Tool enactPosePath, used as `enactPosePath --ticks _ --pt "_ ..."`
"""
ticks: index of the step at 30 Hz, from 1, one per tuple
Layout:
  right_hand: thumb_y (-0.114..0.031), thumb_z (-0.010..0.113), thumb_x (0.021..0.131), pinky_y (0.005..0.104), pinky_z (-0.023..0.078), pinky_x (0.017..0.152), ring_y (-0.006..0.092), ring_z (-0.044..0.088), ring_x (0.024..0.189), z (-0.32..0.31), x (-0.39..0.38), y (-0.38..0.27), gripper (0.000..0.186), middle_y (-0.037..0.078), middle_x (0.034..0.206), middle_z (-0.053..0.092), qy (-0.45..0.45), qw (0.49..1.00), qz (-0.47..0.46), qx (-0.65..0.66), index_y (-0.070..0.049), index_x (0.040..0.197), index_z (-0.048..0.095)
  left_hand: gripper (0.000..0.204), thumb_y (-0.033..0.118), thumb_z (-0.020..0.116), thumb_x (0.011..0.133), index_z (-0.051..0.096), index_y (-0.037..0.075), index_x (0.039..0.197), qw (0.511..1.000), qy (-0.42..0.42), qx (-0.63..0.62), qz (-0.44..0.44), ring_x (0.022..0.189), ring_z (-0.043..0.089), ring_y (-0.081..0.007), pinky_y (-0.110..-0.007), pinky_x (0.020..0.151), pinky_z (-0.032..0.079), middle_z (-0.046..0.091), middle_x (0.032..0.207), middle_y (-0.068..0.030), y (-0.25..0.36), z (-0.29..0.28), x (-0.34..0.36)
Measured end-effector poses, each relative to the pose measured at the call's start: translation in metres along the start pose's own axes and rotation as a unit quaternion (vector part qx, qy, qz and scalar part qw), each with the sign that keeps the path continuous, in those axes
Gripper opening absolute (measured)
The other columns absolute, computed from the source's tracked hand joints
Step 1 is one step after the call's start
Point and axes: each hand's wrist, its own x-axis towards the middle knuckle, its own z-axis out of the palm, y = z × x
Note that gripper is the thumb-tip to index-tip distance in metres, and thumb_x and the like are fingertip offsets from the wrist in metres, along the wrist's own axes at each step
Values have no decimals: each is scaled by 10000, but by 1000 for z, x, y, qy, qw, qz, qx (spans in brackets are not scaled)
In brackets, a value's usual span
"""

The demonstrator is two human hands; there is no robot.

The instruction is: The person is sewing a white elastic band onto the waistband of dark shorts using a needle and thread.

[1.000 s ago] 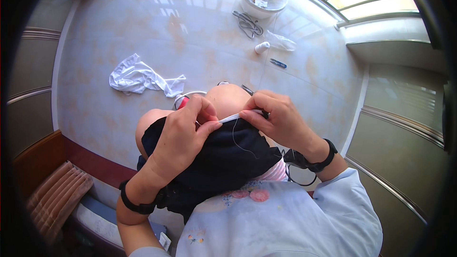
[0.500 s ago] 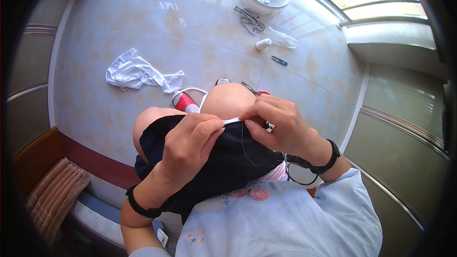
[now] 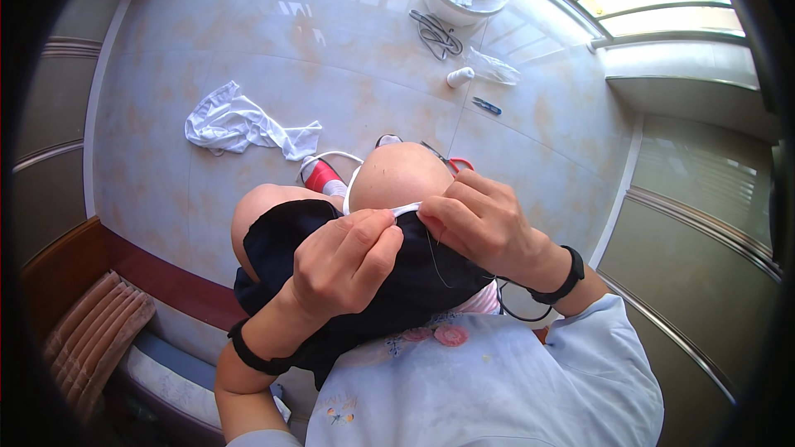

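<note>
Between my two hands a short stretch of narrow white fabric strip (image 3: pixel 407 209) runs just above my bare knee. My left hand (image 3: pixel 348 261) pinches its left end with thumb and fingertips, and from there the strip loops down past the knee toward the floor. My right hand (image 3: pixel 480 219) grips the other end, its fingers curled close together. A thin thread (image 3: pixel 437 261) hangs below the right fingers over dark cloth (image 3: pixel 389 298) on my lap. Whether a needle is in the right hand I cannot make out.
Red-handled scissors (image 3: pixel 460 165) lie beyond my knee. Farther out on the tiles are blue thread snips (image 3: pixel 487 105), a white thread spool (image 3: pixel 460 77), a clear plastic bag (image 3: pixel 494 66), a coiled grey cord (image 3: pixel 436 36) and a white basin (image 3: pixel 484 0). White cloth (image 3: pixel 240 124) lies left.
My left hand has shifted slightly right, closer to the right hand. The right fingers have curled in, and more of the red scissor handle shows. The hanging thread has swung a little.
</note>
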Motion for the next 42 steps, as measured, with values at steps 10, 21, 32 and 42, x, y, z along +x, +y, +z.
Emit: enactPosePath --ticks 10,21,32,42 --pt "-86 703 744 307 421 524 178 501 655 6 -8 11 186 25 726 474 30 997 -67 -14 -47 900 610 266 -75 739 785 557 -7 967 999 -29 -6 35 816 709 -294 -323 647 594 677 972 -167 -1 -2 -6" --pt "-83 708 748 311 434 546 185 509 654 2 -11 14 167 27 732 499 7 996 -85 -5 -47 893 635 205 -57 702 741 714 -30 944 995 -56 53 68 833 678 -263 -318 697 592 651 925 -111 0 -3 -4" --pt "19 778 732 324 435 646 184 515 600 -1 -6 4 161 34 683 555 23 981 106 160 -49 786 642 183 61 802 758 620 42 743 965 -93 -118 -216 646 581 -200 -327 543 464 569 738 -54 7 -1 16" --pt "-119 850 750 276 396 555 111 489 592 -14 -21 8 271 8 644 527 -63 907 328 256 -43 839 606 357 153 817 801 523 60 981 953 -74 -140 -258 499 524 -169 -297 454 433 515 641 -35 3 11 1"
